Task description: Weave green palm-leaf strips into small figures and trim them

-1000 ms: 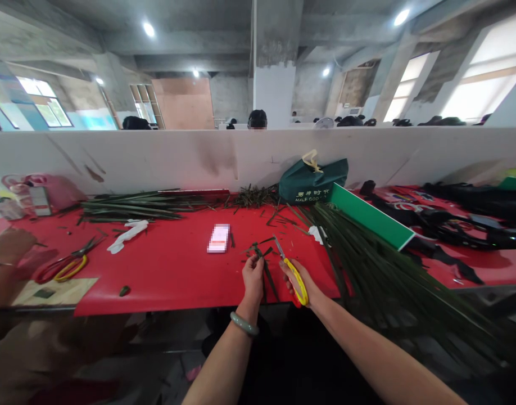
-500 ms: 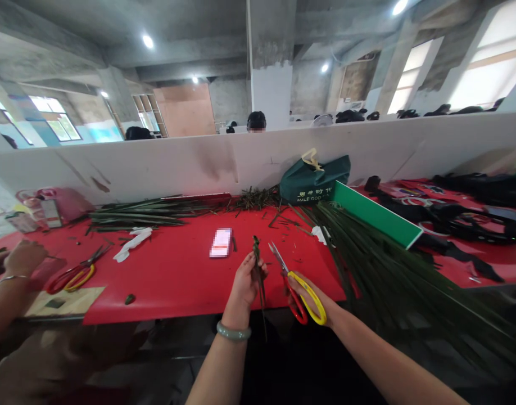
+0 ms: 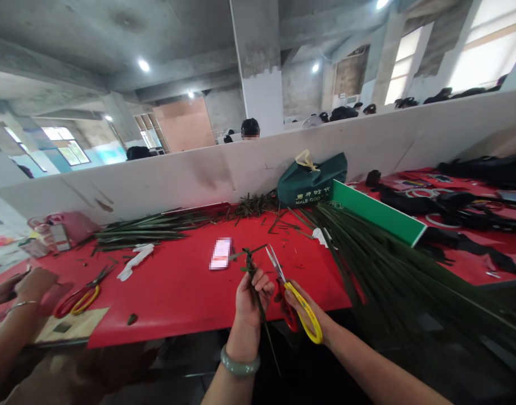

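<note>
My left hand (image 3: 250, 297) grips a thin dark green stem (image 3: 253, 271) upright over the front edge of the red table (image 3: 177, 287). A short side shoot sticks out near the stem's top, and its lower end hangs below the table edge. My right hand (image 3: 305, 306) holds scissors (image 3: 290, 292) with a yellow and a red handle, blades slightly apart and pointing up towards the stem. A green bangle sits on my left wrist.
A big bundle of long green stems (image 3: 393, 270) slopes off the table on the right beside a green board (image 3: 378, 212). Behind lie a green bag (image 3: 312, 179), cut stem scraps (image 3: 253, 203), more stems (image 3: 148, 228) and a phone (image 3: 221, 253). A co-worker's hand (image 3: 32, 281) and second scissors (image 3: 81, 295) are at the left.
My left hand lifted the stem off the table and now holds it upright; the scissors rose beside it with blades parted. The view has tilted left and upward.
</note>
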A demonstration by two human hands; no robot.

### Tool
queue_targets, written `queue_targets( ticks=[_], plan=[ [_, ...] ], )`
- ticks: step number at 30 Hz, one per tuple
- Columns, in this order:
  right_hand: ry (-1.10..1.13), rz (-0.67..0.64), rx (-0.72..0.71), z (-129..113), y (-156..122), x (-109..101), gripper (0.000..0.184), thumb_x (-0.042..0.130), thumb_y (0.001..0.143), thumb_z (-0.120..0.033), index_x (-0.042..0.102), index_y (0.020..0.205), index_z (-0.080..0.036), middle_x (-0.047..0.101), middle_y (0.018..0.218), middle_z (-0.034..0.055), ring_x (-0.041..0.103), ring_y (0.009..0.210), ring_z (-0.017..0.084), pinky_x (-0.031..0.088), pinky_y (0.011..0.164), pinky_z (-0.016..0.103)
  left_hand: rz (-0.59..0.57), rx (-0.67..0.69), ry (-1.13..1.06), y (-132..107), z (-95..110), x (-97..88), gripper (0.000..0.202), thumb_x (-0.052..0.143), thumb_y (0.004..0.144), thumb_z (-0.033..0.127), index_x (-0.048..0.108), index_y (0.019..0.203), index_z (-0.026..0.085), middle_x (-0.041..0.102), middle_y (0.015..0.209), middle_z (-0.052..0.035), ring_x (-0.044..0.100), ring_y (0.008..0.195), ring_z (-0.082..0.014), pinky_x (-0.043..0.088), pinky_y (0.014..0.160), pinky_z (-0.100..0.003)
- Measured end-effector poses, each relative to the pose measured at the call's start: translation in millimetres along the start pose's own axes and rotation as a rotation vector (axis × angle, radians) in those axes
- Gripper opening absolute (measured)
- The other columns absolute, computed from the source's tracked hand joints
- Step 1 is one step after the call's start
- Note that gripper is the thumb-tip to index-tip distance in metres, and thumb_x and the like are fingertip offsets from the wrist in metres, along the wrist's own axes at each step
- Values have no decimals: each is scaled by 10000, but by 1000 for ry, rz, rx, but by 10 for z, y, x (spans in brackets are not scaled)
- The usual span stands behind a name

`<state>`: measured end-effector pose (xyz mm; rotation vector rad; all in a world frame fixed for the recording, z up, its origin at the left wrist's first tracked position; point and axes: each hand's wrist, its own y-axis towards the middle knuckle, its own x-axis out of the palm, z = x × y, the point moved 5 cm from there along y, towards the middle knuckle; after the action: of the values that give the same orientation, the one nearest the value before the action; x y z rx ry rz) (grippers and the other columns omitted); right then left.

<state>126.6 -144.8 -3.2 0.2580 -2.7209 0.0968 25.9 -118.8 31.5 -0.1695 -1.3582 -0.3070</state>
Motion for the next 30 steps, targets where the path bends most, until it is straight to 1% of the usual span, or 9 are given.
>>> queue_targets(
  ticks=[5, 8, 10, 13, 18, 25, 27, 30],
  plan=[
    [13, -44, 14, 60, -18, 10, 376, 589, 650, -515, 464, 841, -216, 539, 702, -41, 491, 518, 66, 387, 505, 209, 101, 50, 132, -22, -39, 11, 109, 483, 758, 185, 466, 655, 153, 260, 534, 57, 287, 417, -35, 284, 475, -209],
    [21, -21, 7, 56, -4, -6, 409, 600, 624, -533, 466, 867, -232, 530, 682, -43, 494, 518, 76, 398, 506, 217, 118, 65, 173, -18, -52, 10, 77, 473, 766, 202, 503, 709, 160, 242, 532, 58, 275, 411, -38, 276, 469, -211],
    [-3, 18, -13, 29, 14, -31, 422, 601, 609, -549, 475, 870, -242, 520, 650, -43, 500, 526, 91, 404, 502, 222, 113, 59, 175, -12, -67, 5, 70, 474, 764, 203, 512, 725, 158, 238, 532, 59, 276, 409, -37, 273, 468, -209],
    [-59, 52, -41, 1, 44, -60, 415, 574, 628, -563, 481, 890, -255, 515, 623, -35, 510, 558, 113, 407, 498, 226, 102, 36, 153, -8, -102, -13, 67, 485, 756, 202, 518, 724, 155, 242, 529, 59, 287, 412, -35, 276, 471, -207],
    [-69, 78, -83, 5, 72, -65, 381, 562, 650, -551, 486, 875, -253, 525, 660, -25, 519, 612, 121, 413, 518, 218, 77, 13, 89, -9, -143, -38, 61, 486, 751, 179, 540, 772, 160, 278, 533, 55, 306, 423, -38, 289, 478, -206],
    [-75, 77, -107, -50, 41, 13, 351, 541, 686, -530, 470, 865, -236, 491, 625, -38, 489, 550, 99, 390, 475, 204, 53, 13, 70, 3, -129, -80, 51, 509, 740, 180, 536, 778, 158, 277, 536, 58, 318, 425, -34, 308, 485, -197],
    [-62, 101, -112, -64, 33, 14, 353, 558, 673, -526, 472, 852, -233, 491, 641, -38, 494, 565, 101, 406, 507, 209, 43, 9, 78, 6, -128, -87, 42, 515, 738, 183, 529, 772, 162, 272, 537, 58, 319, 428, -34, 312, 488, -194],
    [-47, 136, -129, -77, 27, 6, 347, 583, 655, -514, 482, 833, -234, 515, 701, -24, 516, 645, 118, 430, 575, 217, 45, 5, 87, 6, -129, -93, 25, 503, 746, 179, 518, 742, 159, 275, 541, 55, 322, 432, -35, 321, 496, -197]
  ],
)
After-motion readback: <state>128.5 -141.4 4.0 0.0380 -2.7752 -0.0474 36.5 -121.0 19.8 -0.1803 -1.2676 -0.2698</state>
